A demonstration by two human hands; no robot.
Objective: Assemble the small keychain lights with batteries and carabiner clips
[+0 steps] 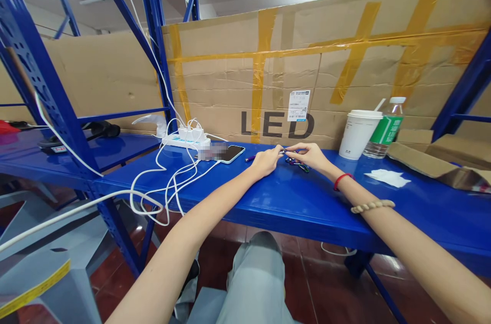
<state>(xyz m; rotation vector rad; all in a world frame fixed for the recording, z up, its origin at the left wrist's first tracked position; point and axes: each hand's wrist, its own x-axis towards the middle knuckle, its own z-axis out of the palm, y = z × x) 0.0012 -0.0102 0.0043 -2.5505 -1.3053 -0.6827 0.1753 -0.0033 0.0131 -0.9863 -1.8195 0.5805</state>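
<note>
Small dark piece [284, 151] sits where the fingertips of the two hands meet, just above the blue table [299, 206], too small for any marking on it to be read; the left hand [267, 162] has its fingers drawn in narrow on it, and the right hand [311, 155] pinches at it from the other side with thumb and forefinger; a dark stick [250, 159] pokes out to the left of the left hand, though whether that hand grips it I cannot tell; thin coloured cords [299, 164] lie just below the right hand's fingers. Straight beyond both hands, a tall cardboard panel [222, 84] bears LED in large black capitals, with a white label [298, 106] above the D, its barcode visible, its fine print too small to read; to the right of the right hand stand a white cup [358, 135] with tiny dark print, unreadable, and a clear bottle [378, 149] whose green label [388, 131] carries white characters I cannot make out; to the left of the left hand lie a phone [233, 153], partly blurred over, and a white power strip [178, 141] with blue markings, illegible.
</note>
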